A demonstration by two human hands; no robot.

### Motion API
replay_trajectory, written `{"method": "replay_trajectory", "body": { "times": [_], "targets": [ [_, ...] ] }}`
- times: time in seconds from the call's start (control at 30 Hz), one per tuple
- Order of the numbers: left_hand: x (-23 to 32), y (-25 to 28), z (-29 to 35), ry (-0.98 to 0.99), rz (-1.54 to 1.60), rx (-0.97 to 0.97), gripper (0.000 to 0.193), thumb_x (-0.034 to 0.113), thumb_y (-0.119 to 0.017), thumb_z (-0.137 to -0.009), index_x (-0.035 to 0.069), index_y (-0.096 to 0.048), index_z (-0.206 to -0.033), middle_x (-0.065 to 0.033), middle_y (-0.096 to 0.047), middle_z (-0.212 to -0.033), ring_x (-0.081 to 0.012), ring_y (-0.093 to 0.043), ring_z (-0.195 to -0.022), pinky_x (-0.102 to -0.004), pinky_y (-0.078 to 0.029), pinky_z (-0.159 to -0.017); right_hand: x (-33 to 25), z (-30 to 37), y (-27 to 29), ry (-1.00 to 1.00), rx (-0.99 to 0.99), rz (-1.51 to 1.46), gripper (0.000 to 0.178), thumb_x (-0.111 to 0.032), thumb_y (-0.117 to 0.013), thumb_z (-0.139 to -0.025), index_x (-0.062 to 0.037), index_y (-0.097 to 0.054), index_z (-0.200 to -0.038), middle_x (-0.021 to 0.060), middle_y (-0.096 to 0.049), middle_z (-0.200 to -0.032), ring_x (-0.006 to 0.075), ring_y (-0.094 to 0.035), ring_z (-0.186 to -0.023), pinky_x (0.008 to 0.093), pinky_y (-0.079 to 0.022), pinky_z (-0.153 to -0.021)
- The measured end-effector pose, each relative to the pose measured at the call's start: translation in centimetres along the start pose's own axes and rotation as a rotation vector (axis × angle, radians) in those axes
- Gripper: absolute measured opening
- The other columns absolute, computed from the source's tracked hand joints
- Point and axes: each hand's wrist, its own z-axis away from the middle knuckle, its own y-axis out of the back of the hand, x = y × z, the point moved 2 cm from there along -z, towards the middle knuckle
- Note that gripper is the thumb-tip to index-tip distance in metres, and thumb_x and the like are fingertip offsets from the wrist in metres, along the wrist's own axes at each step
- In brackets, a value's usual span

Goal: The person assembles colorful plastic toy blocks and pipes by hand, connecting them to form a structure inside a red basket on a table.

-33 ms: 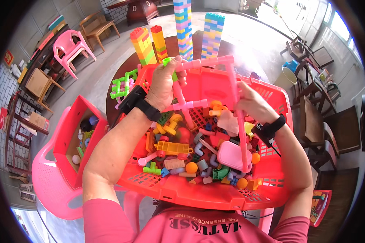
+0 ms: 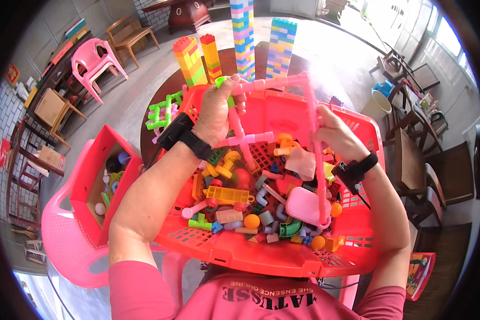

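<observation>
My left hand [image 2: 218, 112] is closed round a light-green connector [image 2: 223, 82] on a frame of pink toy pipes [image 2: 274, 83]. The frame's long top pipe runs right to a corner, and from there a pipe drops down through my right hand [image 2: 335, 130]. The right fingers are wrapped round that descending pipe, whose lower end curves near a pink box lid [image 2: 303, 205]. Other pink pipes branch below my left hand. Under both hands stands a red plastic basket [image 2: 240, 256], full of mixed toy pieces: a yellow toy truck chassis [image 2: 226, 195], an orange ball [image 2: 252, 221] and several pipe fittings.
Behind the basket, tall block towers [image 2: 244, 40] stand on a round dark table [image 2: 162, 95]. A green pipe structure [image 2: 165, 111] lies at its left. A red box [image 2: 93, 186] of toys rests on a pink chair [image 2: 64, 250]. Wooden chairs [image 2: 410, 160] line the right side.
My right hand has shifted slightly to the right along with the upright pipe. The left hand keeps its hold on the green connector.
</observation>
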Motion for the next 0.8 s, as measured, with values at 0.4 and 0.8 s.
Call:
{"method": "replay_trajectory", "body": {
  "times": [0.4,0.8],
  "targets": [
    [0.1,-0.2,0.1,0.003,-0.01,0.007,0.026,0.031,-0.062,-0.092,0.005,-0.062,-0.098,-0.0017,-0.059,-0.074,-0.0114,-0.056,-0.065,-0.027,-0.048,-0.058,-3.8,1.1,0.8,0.344,0.312,-0.304,0.037,-0.032,-0.039,-0.102,-0.0014,-0.05,-0.119,0.0026,-0.052,-0.066,0.008,-0.045,-0.052,0.0225,-0.041,-0.052],
    [-1.3,0.6,0.2,0.07,-0.238,-0.121,0.02,0.02,-0.06,-0.094,0.005,-0.06,-0.108,-0.0029,-0.062,-0.084,-0.0123,-0.06,-0.079,-0.0278,-0.05,-0.072,-3.1,0.5,0.1,0.423,0.207,-0.398,0.021,-0.016,-0.049,-0.098,-0.002,-0.055,-0.112,0.0028,-0.061,-0.089,0.0106,-0.056,-0.083,0.0262,-0.046,-0.08]
  ]
}}
